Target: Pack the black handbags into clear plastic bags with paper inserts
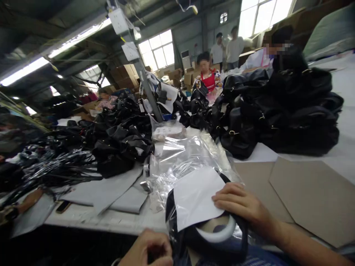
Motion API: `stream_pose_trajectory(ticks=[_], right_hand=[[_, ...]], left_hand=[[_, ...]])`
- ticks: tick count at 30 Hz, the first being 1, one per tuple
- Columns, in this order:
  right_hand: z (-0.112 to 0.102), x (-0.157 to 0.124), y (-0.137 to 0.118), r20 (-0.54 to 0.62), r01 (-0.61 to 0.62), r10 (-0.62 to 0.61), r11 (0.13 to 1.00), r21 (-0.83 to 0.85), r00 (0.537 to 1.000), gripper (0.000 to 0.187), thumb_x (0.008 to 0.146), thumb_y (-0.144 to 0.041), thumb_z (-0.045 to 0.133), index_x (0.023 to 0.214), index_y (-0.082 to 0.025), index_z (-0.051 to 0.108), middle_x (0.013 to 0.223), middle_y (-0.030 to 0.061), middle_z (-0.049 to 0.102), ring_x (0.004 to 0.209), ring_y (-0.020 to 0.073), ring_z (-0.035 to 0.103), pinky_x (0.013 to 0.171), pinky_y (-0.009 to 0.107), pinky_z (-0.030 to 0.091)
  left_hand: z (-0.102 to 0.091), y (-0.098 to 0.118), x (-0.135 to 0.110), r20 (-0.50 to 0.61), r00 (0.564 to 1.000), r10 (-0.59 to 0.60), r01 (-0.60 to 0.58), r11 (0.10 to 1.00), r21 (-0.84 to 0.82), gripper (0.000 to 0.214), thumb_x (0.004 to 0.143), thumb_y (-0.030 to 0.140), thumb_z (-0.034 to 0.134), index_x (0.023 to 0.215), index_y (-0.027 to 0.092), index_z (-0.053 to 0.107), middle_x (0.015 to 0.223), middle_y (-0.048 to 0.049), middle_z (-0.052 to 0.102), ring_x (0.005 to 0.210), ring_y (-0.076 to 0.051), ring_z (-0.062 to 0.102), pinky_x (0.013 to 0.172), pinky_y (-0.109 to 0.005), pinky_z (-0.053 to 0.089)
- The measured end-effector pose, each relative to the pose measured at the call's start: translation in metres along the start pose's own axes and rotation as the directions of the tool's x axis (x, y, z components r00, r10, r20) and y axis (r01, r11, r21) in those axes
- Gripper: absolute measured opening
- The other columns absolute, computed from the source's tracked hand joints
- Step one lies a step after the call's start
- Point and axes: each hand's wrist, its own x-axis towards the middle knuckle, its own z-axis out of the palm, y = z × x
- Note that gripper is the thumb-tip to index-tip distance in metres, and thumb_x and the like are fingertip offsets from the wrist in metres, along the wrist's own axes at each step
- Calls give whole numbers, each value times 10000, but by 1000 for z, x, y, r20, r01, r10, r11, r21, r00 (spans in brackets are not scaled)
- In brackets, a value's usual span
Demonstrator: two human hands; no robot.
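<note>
While the left hand [151, 247] is at the lower middle, its fingers are curled toward the thumb with a small dark gap between, just beside the near left edge of a black bag [205, 249]; whether it pinches the plastic there, I cannot tell. The right hand [238, 201] lies on the right part of this bag, its fingers nearly straight and close together, the tips touching a white sheet [196, 195]; its thumb is hidden, so I cannot say if it also clasps the side. The left wrist comes up from the bottom edge, with the back of the hand upward, and the right forearm reaches in from the lower right corner, the palm turned down. At the far left, a co-worker's hand [31, 201] is near a phone [63, 207] on the table edge, and grey sheets [119, 199] lie to the right of it. Behind these is a heap of black bags [122, 138], whose insides do not show. In the middle, the black bag lies before the person, partly covered by clear plastic, with the white sheet and a pale curved band [217, 234] on top; loose clear plastic bags [191, 151] spread just beyond it. Farther right, more black bags [291, 111] are stacked high behind flat brownish boards [313, 192].
</note>
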Motion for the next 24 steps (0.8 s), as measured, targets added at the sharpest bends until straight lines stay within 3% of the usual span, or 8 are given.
stream_pose_trajectory(ticks=[4,6,8,10,13,16,20,24], right_hand=[[14,9,4,16,80,-79,996,-46,997,157,1014,-129,478,1014,-121,635,1035,62,744,920,180,614,875,392,467],[20,12,8,30,80,-79,995,-66,996,149,1014,-140,489,991,-127,635,1018,51,741,912,174,604,866,378,457],[25,14,11,40,98,-95,990,-96,995,150,1010,-141,496,966,-137,639,989,40,737,906,173,593,874,377,447],[30,14,14,46,118,-114,986,-114,992,161,1009,-141,492,947,-147,641,967,35,732,899,172,584,877,376,442],[38,12,21,55,127,-121,984,-123,991,170,1013,-164,488,945,-164,644,942,29,724,886,172,580,875,374,442],[43,12,26,18,124,-123,977,-173,992,231,1014,-147,459,879,-173,645,843,14,705,816,162,579,826,346,458],[41,15,23,-7,157,-164,955,-253,986,272,986,-107,470,781,-166,638,792,16,681,765,157,582,747,305,482],[31,17,26,-49,153,-171,954,-259,984,263,1005,-129,464,819,-166,647,818,18,698,812,165,611,833,334,497]], left_hand=[[-12,45,51,-363,904,226,-140,958,249,486,973,579,452,716,182,566,601,10,503,550,-120,476,554,-231,401],[-1,70,92,-284,867,409,-237,841,486,313,961,483,545,1097,220,645,911,-32,650,751,-159,586,696,-269,470],[15,92,136,-138,845,516,-308,682,663,468,917,423,633,1349,263,551,1087,-52,652,860,-191,616,827,-338,496],[29,106,174,-27,824,566,-346,541,767,535,866,365,700,1372,263,560,1160,-75,642,993,-244,623,880,-377,498],[43,116,210,151,816,558,-458,465,758,230,896,289,666,1098,214,746,1015,-70,686,906,-233,650,814,-348,508],[56,119,220,248,800,546,-551,507,663,150,907,235,663,845,176,785,846,-44,699,781,-169,652,749,-275,505],[66,132,206,175,833,524,-548,745,380,136,873,233,706,784,159,778,756,-30,695,739,-146,649,699,-235,502],[45,133,170,139,837,529,-546,798,255,266,905,292,664,1154,224,727,1047,-55,728,926,-180,671,814,-281,535]])
